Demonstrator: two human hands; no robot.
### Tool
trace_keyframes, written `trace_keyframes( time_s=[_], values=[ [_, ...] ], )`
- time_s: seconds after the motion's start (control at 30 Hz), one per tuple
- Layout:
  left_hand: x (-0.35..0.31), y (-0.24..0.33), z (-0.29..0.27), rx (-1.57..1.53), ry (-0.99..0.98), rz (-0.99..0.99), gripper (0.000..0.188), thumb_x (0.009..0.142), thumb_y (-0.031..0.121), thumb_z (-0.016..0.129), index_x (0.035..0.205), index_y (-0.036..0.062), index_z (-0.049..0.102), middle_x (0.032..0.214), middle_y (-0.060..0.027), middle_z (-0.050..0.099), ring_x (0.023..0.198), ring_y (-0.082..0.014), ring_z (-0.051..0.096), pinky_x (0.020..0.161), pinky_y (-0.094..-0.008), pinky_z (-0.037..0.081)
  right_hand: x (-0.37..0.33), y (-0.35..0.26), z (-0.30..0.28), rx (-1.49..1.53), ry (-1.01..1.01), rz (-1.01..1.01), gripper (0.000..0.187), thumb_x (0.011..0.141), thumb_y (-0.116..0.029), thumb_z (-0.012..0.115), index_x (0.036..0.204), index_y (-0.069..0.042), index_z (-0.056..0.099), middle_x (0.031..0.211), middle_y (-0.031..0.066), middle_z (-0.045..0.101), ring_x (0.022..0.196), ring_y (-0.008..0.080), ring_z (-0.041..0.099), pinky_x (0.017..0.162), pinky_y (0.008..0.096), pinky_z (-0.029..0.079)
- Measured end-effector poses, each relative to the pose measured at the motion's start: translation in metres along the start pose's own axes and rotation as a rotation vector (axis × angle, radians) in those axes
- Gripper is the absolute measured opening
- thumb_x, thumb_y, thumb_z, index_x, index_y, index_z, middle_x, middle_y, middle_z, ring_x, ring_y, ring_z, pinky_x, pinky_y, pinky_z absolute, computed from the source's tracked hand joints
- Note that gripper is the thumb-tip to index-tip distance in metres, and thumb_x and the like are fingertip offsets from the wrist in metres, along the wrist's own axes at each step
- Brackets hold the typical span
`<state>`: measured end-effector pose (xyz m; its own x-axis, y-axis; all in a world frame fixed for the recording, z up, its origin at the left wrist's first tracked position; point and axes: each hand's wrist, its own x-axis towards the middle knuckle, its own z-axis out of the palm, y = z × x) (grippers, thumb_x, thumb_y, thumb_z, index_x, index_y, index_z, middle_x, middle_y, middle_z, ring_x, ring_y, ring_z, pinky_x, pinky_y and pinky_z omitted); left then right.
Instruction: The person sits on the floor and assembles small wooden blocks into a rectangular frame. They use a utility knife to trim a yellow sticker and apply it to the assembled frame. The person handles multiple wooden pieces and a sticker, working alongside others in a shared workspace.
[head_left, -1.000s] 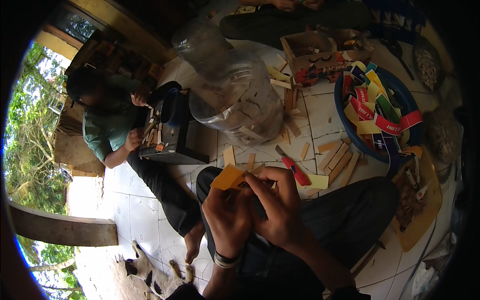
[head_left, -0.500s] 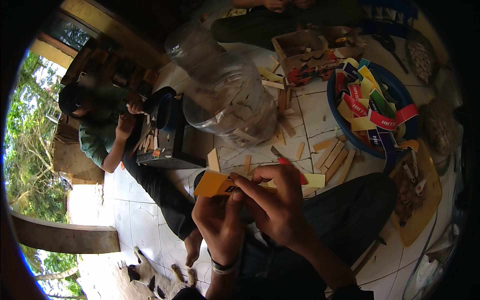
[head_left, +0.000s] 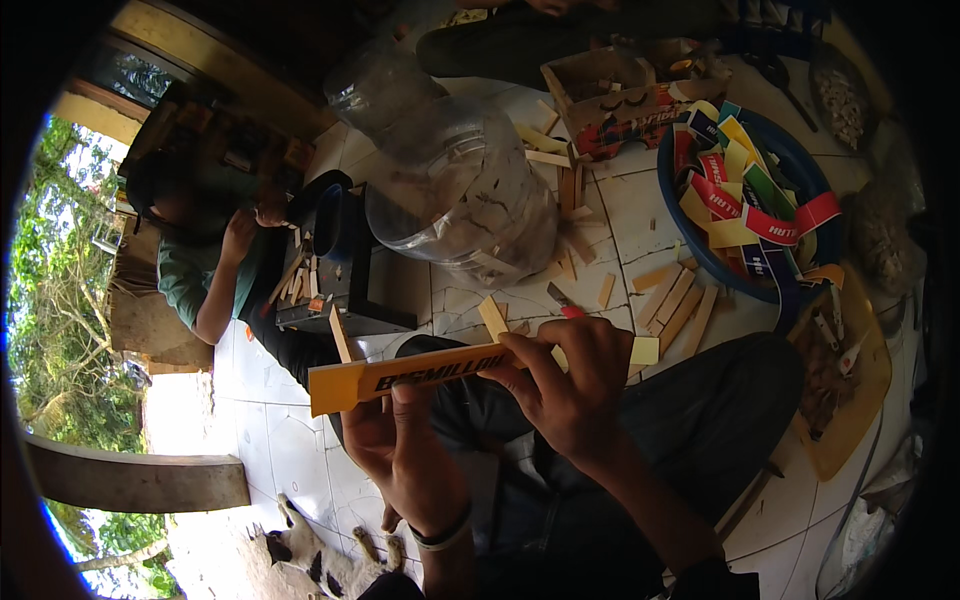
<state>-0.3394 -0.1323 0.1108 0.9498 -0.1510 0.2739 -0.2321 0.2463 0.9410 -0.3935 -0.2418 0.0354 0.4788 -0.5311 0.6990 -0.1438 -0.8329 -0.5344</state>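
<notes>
A long yellow strip with dark printing [head_left: 345, 388] is stretched between my hands above my lap, its left end bent into a fold. My left hand [head_left: 415, 465] holds it from below, thumb on the near face and fingers behind. My right hand [head_left: 575, 395] pinches its right part between thumb and fingers. Just beyond my right hand a knife with a red handle [head_left: 562, 298] lies on the tiles. A pale yellow strip [head_left: 645, 350] sticks out beside my right hand. Several wooden slats [head_left: 672, 308] lie past my right knee.
A blue basin [head_left: 672, 235] of coloured printed strips stands at the right, near a yellow tray [head_left: 868, 400]. Large clear plastic containers [head_left: 460, 200] and a cardboard box [head_left: 610, 125] are farther off. A co-worker [head_left: 215, 270] sits at the left by a black box [head_left: 350, 300]. A cat [head_left: 330, 560] lies lower left.
The yellow strip, before mostly covered by my fingers, now lies extended to the left. My left hand has moved left and down along it; my right hand has shifted slightly right.
</notes>
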Motion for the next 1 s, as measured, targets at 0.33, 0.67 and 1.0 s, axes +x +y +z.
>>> trace_keyframes(
  time_s=[0.33, 0.67, 1.0],
  values=[
    [-0.001, -0.017, 0.000, 0.075, 0.000, 0.076, 0.028, 0.100, 0.002, 0.064, 0.125, -0.0049, 0.054, 0.108, -0.0155, 0.068, 0.103, -0.0224, 0.067, 0.095, -0.0361, 0.056, 0.010, 0.005, -0.012, 0.146, 0.010, 0.018, 0.032, 0.083, -0.030, 0.083, 0.106, -0.008, 0.075, 0.098, 0.0006, 0.058, 0.097, 0.0226, 0.055, 0.085, 0.0412, 0.039],
    [-0.001, -0.016, -0.011, 0.007, -0.180, 0.109, 0.030, 0.097, 0.003, 0.068, 0.122, -0.0068, 0.055, 0.107, -0.0172, 0.068, 0.097, -0.0208, 0.067, 0.089, -0.0317, 0.052, 0.015, -0.013, -0.035, 0.472, -0.056, 0.031, 0.026, 0.078, -0.009, 0.084, 0.103, -0.004, 0.076, 0.098, 0.0035, 0.060, 0.094, 0.0235, 0.055, 0.080, 0.0391, 0.041],
    [-0.011, -0.009, -0.004, 0.233, -0.384, 0.054, 0.026, 0.098, 0.013, 0.070, 0.114, -0.0056, 0.060, 0.100, -0.0112, 0.071, 0.088, -0.0149, 0.065, 0.080, -0.0262, 0.050, 0.023, -0.014, -0.058, 0.595, -0.072, 0.099, 0.024, 0.081, -0.009, 0.084, 0.105, -0.006, 0.080, 0.093, 0.0039, 0.058, 0.081, 0.0152, 0.054, 0.062, 0.0276, 0.037]
  ],
)
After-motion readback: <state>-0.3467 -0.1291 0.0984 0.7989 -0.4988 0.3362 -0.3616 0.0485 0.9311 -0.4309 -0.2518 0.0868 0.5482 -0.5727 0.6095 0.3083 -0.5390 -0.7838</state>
